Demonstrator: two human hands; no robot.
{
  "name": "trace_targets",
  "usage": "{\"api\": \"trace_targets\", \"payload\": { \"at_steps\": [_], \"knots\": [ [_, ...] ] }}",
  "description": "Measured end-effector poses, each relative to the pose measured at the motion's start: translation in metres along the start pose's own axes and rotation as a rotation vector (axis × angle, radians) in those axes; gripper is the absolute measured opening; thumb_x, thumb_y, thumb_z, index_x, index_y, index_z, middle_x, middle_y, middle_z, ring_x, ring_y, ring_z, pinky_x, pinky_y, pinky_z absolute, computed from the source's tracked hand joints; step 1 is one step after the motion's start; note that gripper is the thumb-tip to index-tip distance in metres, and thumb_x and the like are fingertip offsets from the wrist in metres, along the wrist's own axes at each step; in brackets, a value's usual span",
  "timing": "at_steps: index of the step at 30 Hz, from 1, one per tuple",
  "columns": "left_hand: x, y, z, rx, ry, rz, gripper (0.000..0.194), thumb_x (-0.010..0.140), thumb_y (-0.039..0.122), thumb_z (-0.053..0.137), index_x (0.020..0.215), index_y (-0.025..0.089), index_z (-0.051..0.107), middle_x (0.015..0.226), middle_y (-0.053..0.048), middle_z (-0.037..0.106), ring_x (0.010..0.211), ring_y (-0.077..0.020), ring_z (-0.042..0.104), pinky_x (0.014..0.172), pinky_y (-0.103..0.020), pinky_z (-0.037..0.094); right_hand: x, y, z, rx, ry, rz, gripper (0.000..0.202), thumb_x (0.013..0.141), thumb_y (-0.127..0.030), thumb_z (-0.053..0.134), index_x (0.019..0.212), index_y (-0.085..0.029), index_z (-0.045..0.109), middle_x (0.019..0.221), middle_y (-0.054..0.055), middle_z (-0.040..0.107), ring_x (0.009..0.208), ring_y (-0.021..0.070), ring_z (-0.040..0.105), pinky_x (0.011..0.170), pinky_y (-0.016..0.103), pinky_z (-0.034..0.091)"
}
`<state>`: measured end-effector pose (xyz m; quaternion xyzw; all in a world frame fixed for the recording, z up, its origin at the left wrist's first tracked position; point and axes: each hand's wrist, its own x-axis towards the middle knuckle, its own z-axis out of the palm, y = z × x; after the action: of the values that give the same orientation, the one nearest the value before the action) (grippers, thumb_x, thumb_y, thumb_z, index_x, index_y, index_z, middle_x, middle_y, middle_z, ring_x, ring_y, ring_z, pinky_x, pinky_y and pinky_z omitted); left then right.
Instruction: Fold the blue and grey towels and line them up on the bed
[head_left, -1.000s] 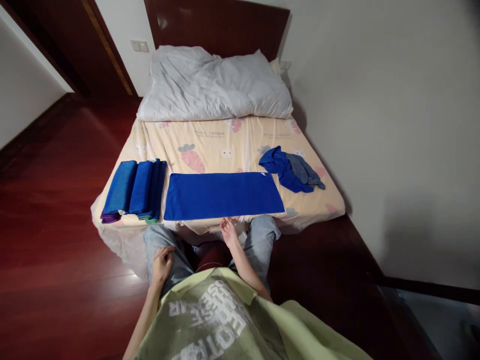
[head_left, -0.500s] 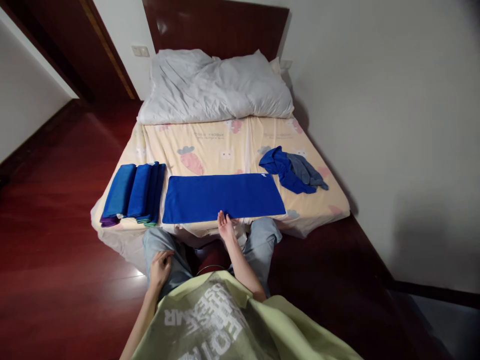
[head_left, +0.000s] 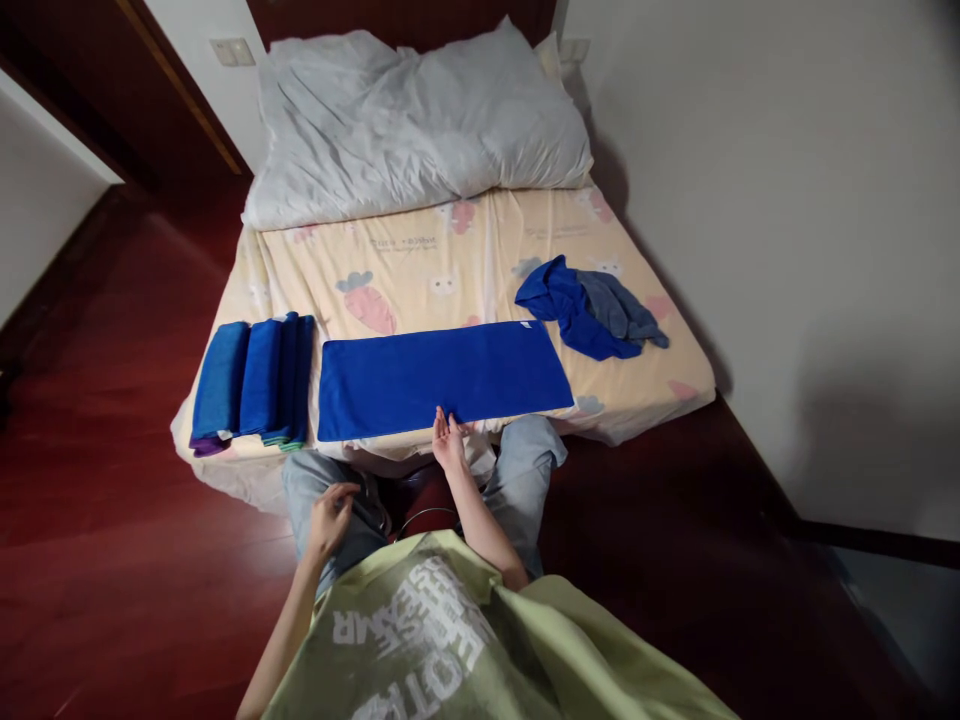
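Observation:
A blue towel (head_left: 442,375) lies spread flat as a long rectangle across the front of the bed, with a small white tag at its far right corner. At its near edge is my right hand (head_left: 448,443), palm turned up, fingers apart, the tips touching or just over the cloth. My left hand (head_left: 330,518) hovers by my left thigh, away from the towel, its fingers loosely bent and nothing in them. Folded blue towels (head_left: 259,378) stand side by side left of the flat one. To the right sits a crumpled blue and grey-blue cloth (head_left: 592,308).
The bed (head_left: 420,270) has a cream sheet with carrot and rabbit prints. A bulky white quilt (head_left: 420,120) fills its head end. A wall (head_left: 787,250) runs along the right side, and dark red floor (head_left: 112,420) lies on the left.
The view has tipped down and shifted slightly. My left hand has risen off my thigh and moved a little to the right. My right hand stays at the towel's near edge.

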<state>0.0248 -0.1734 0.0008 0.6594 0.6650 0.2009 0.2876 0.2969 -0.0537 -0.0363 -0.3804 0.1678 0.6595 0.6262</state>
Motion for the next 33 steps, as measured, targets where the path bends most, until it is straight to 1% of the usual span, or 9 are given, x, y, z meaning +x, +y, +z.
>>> {"api": "trace_targets", "payload": {
  "at_steps": [4,7,10,14,17,20,24,28,33],
  "knots": [
    [0.068,0.056,-0.005,-0.039,-0.158,0.083,0.041,0.093,0.043,0.043,0.11,0.02,0.073,0.101,-0.005,0.077,0.088,-0.0225,0.071,0.085,-0.033,0.055,0.002,0.003,-0.001,0.014,0.03,0.001,0.017,0.098,-0.02,0.055,0.1,-0.018,0.071,0.126,0.007,0.072,0.123,0.0105,0.064,0.095,0.022,0.059],
    [0.148,0.107,-0.003,0.011,-0.27,0.243,0.042,0.096,0.041,0.042,0.115,0.02,0.073,0.106,-0.006,0.077,0.094,-0.0219,0.071,0.091,-0.031,0.053,0.003,0.005,-0.004,0.028,0.042,0.004,0.016,0.097,-0.021,0.057,0.1,-0.019,0.072,0.125,0.006,0.073,0.121,0.0115,0.066,0.095,0.023,0.059],
    [0.237,0.15,0.011,0.105,-0.32,0.394,0.039,0.098,0.036,0.043,0.112,0.018,0.075,0.115,-0.009,0.075,0.105,-0.022,0.069,0.1,-0.03,0.05,0.005,0.007,-0.006,0.006,0.072,0.01,0.017,0.097,-0.022,0.056,0.1,-0.019,0.072,0.128,0.006,0.072,0.121,0.0121,0.066,0.095,0.025,0.059],
    [0.341,0.184,0.041,0.32,-0.353,0.364,0.037,0.094,0.02,0.046,0.121,0.017,0.071,0.127,-0.012,0.07,0.12,-0.0224,0.063,0.109,-0.032,0.043,0.008,0.008,-0.01,-0.017,0.087,0.036,0.02,0.1,-0.026,0.053,0.1,-0.022,0.073,0.134,0.005,0.069,0.117,0.0089,0.067,0.097,0.022,0.058],
    [0.392,0.192,0.062,0.393,-0.37,0.258,0.04,0.092,0.016,0.051,0.129,0.016,0.066,0.132,-0.014,0.066,0.123,-0.0231,0.061,0.107,-0.032,0.045,0.011,0.007,-0.013,-0.007,0.085,0.07,0.022,0.101,-0.026,0.052,0.102,-0.022,0.074,0.134,0.004,0.069,0.111,0.0082,0.069,0.093,0.02,0.059],
    [0.42,0.193,0.076,0.418,-0.386,0.168,0.04,0.091,0.016,0.055,0.13,0.016,0.064,0.13,-0.015,0.065,0.122,-0.0242,0.061,0.105,-0.032,0.046,0.013,0.006,-0.014,-0.004,0.104,0.101,0.024,0.102,-0.026,0.051,0.102,-0.021,0.075,0.132,0.004,0.07,0.105,0.0086,0.072,0.089,0.02,0.06],
    [0.439,0.195,0.085,0.404,-0.401,0.127,0.04,0.09,0.016,0.055,0.129,0.015,0.064,0.123,-0.015,0.068,0.114,-0.0232,0.064,0.101,-0.032,0.048,0.016,0.008,-0.018,-0.025,0.121,0.085,0.022,0.1,-0.027,0.053,0.103,-0.023,0.075,0.129,0.003,0.071,0.103,0.0098,0.072,0.089,0.022,0.061],
    [0.446,0.204,0.087,0.362,-0.485,0.03,0.031,0.086,0.02,0.065,0.116,0.013,0.071,0.095,-0.01,0.074,0.091,-0.0196,0.071,0.094,-0.029,0.052,0.018,0.012,-0.02,-0.001,0.133,0.066,0.02,0.099,-0.028,0.056,0.103,-0.024,0.075,0.13,0.002,0.071,0.102,0.0093,0.072,0.089,0.021,0.061],
    [0.444,0.213,0.084,0.29,-0.575,-0.095,0.023,0.087,0.022,0.068,0.105,0.009,0.074,0.07,-0.007,0.07,0.067,-0.0174,0.071,0.086,-0.029,0.055,0.015,0.012,-0.018,-0.026,0.124,0.068,0.021,0.1,-0.028,0.054,0.102,-0.024,0.075,0.131,0.002,0.07,0.102,0.009,0.072,0.09,0.021,0.061]
  ]
}}
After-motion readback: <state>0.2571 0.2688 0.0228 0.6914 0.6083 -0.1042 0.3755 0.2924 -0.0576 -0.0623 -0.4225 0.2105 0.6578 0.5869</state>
